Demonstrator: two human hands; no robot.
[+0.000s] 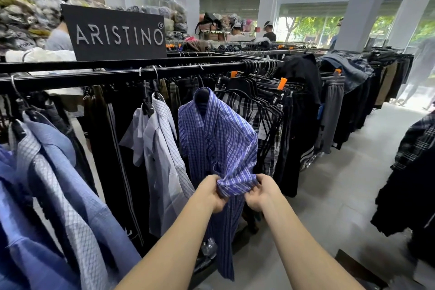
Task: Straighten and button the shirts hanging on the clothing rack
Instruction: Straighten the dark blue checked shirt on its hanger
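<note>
One black clothing rack [122,75] runs across the view from the left edge toward centre right, with further rails of dark garments behind and to the right. One black sign [115,33] reading ARISTINO stands on top of it. Dark trousers [113,148] hang on the far side, directly behind the shirts.

Shirts counted on the near rail: five. Two pale blue shirts [58,172] hang at the left, overlapping; two white checked shirts [162,148] hang at centre left; one blue striped shirt [211,139] hangs at centre, turned to face the camera, just beside the white pair. To its right a bunch of empty black hangers [259,106] crowds the rail, touching a black-and-white plaid garment [266,129].

Both forearms reach up from the bottom edge and meet at the striped shirt's front, about mid-height. The left hand [211,193] grips a gathered fold of the cloth, fingers curled round it. The right hand [259,193] pinches the same bunched fold from the other side, fingertips tucked under the fabric. The hands are nearly touching.
</note>
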